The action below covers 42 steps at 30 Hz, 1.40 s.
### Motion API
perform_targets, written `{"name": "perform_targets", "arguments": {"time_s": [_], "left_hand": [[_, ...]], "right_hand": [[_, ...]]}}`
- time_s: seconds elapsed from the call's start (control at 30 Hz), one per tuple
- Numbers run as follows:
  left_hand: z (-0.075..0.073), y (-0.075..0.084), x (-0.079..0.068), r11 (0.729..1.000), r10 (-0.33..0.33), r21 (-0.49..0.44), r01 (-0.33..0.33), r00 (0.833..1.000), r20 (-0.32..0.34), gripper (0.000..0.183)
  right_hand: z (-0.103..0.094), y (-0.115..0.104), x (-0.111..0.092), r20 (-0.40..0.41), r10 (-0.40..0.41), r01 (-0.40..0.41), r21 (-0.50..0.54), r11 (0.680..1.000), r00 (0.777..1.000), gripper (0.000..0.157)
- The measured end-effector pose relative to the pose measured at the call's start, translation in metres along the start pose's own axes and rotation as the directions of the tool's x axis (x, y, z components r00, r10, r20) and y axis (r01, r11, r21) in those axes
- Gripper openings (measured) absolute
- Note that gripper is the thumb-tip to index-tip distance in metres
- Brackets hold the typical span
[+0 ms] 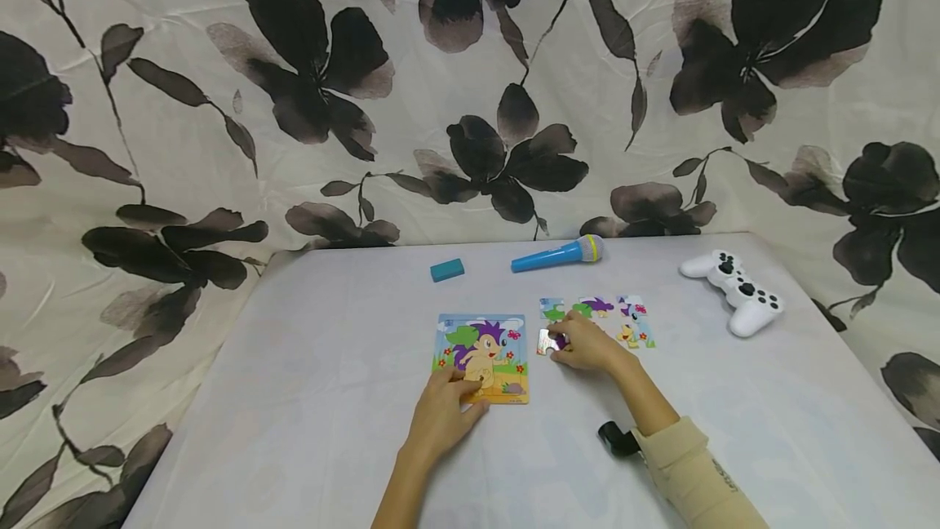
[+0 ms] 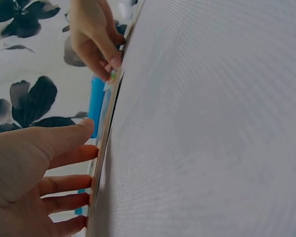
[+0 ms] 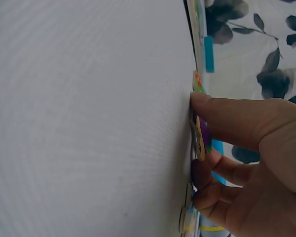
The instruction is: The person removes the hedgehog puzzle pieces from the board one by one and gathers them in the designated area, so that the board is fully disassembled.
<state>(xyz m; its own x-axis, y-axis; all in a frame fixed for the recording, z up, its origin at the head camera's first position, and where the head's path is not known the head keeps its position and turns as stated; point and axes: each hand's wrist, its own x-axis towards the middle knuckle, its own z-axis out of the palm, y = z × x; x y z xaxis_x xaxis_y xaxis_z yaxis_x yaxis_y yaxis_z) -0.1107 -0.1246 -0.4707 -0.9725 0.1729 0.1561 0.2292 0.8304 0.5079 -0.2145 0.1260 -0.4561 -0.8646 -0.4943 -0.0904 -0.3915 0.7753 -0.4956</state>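
A square hedgehog puzzle board (image 1: 481, 341) lies flat in the middle of the table. My left hand (image 1: 443, 411) rests at its lower left, fingers fairly straight and touching the board's edge (image 2: 102, 148) in the left wrist view. To the right of the board, my right hand (image 1: 585, 341) pinches a jigsaw piece (image 3: 202, 133) between thumb and fingers, tilted up off the tabletop. Beside that hand lie several other loose jigsaw pieces (image 1: 598, 306), showing purple, green and blue parts. The fingers partly cover the pinched piece in the head view.
A teal block (image 1: 447, 269) and a blue toy microphone (image 1: 558, 255) lie behind the puzzle. The white game controller (image 1: 734, 292) is at the right. Near the right sleeve is a black object (image 1: 618, 439). A floral cloth (image 1: 470, 88) hangs along the table's back edge.
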Motion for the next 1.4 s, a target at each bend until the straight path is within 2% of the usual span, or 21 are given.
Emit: {"name": "perform_targets", "arguments": {"time_s": [0.53, 0.93, 1.1, 1.4], "left_hand": [[-0.0012, -0.0002, 0.0005, 1.0, -0.002, -0.012, 0.002, 1.0, 0.006, 0.032], [-0.0017, 0.0004, -0.0007, 1.0, 0.002, -0.016, -0.002, 1.0, 0.0, 0.032], [-0.0017, 0.0006, -0.0001, 1.0, -0.004, -0.012, 0.005, 1.0, 0.008, 0.032], [-0.0016, 0.0002, -0.0002, 1.0, -0.009, -0.021, 0.009, 1.0, 0.014, 0.032]], "right_hand": [[0.0016, -0.004, -0.0007, 0.01, 0.024, -0.024, -0.034, 0.999, 1.0, 0.044], [0.0023, -0.0059, -0.0022, -0.037, -0.007, 0.006, -0.027, 1.0, 0.999, 0.036], [0.0014, -0.0049, -0.0021, -0.063, -0.03, 0.029, -0.019, 0.999, 0.998, 0.038], [0.0018, -0.0022, -0.0006, -0.073, -0.007, 0.008, 0.002, 1.0, 0.997, 0.037]]}}
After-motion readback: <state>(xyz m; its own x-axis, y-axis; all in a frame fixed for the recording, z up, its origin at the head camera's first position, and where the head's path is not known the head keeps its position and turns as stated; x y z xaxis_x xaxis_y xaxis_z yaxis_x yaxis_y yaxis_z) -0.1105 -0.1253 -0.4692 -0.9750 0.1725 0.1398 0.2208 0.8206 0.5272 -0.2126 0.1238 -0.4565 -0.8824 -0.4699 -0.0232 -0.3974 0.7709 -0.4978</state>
